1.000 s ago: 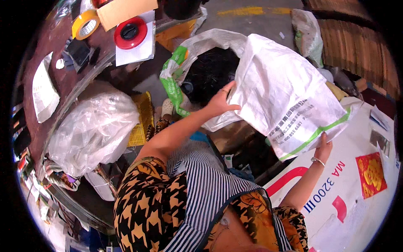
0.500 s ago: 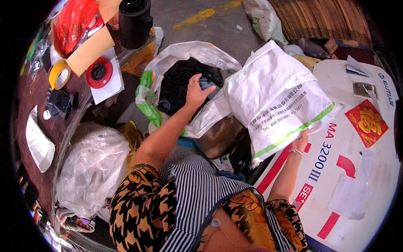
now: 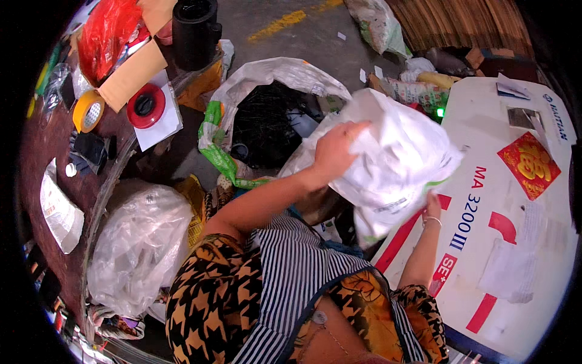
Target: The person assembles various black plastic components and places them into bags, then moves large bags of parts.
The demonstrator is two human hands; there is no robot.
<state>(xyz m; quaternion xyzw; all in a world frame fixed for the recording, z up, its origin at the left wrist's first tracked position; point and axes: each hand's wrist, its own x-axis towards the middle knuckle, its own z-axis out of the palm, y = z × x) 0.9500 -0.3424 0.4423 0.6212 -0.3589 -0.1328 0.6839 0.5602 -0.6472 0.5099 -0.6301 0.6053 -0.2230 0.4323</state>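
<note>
Sack of white woven plastic is held in front of the person, to the right of the left grip and up and left of the right grip. Both grips reach it; neither is clearly nearer. Left grip lies against its upper left part; whether the fingers pinch the fabric or merely press on it cannot be determined. Right grip pinches the lower right edge, beside a green stripe, its fingertips partly hidden. Sack is crumpled and blurred; its long axis cannot be established.

Immediately to the left stands an open, green-bordered bag with black material inside. To the right: white machine casing bearing a red-and-gold paper diamond. Far left: dark surface carrying a roll of yellow tape and a red reel; a clear plastic bag sits beside its edge.
</note>
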